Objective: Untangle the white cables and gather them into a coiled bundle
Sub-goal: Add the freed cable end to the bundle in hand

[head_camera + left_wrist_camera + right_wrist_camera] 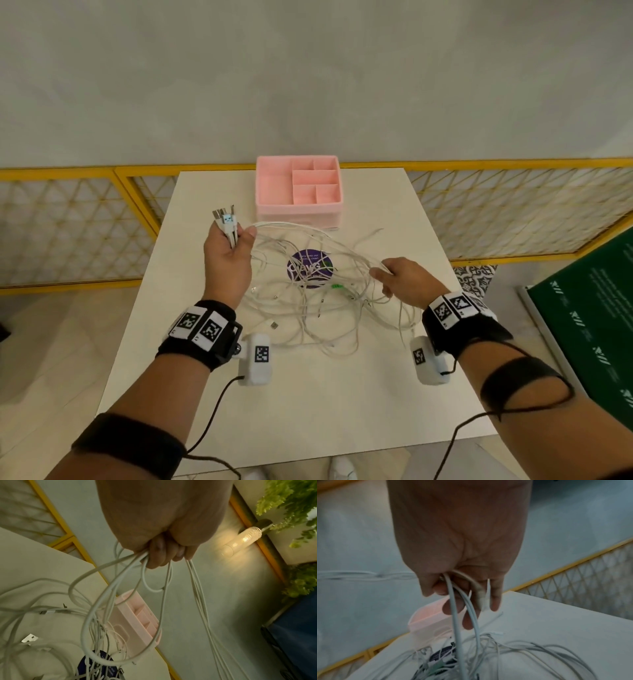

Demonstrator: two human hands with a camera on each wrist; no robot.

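A loose tangle of white cables (318, 294) sprawls over the middle of the white table (308, 404). My left hand (228, 255) is raised at the left and grips a bunch of cable ends, whose USB plugs (224, 215) stick up above the fist. In the left wrist view the white cables (130, 588) hang from my curled fingers (163, 555) in long loops. My right hand (404, 279) at the right pinches several strands lifted off the pile. In the right wrist view the white cables (458, 615) run down between its fingers (494, 599) to the heap.
A pink divided organizer box (298, 190) stands at the table's far edge, just behind the cables. A purple round sticker (310, 269) lies under the tangle. Yellow lattice railings (78, 226) flank the table. A green board (589, 318) leans at the right.
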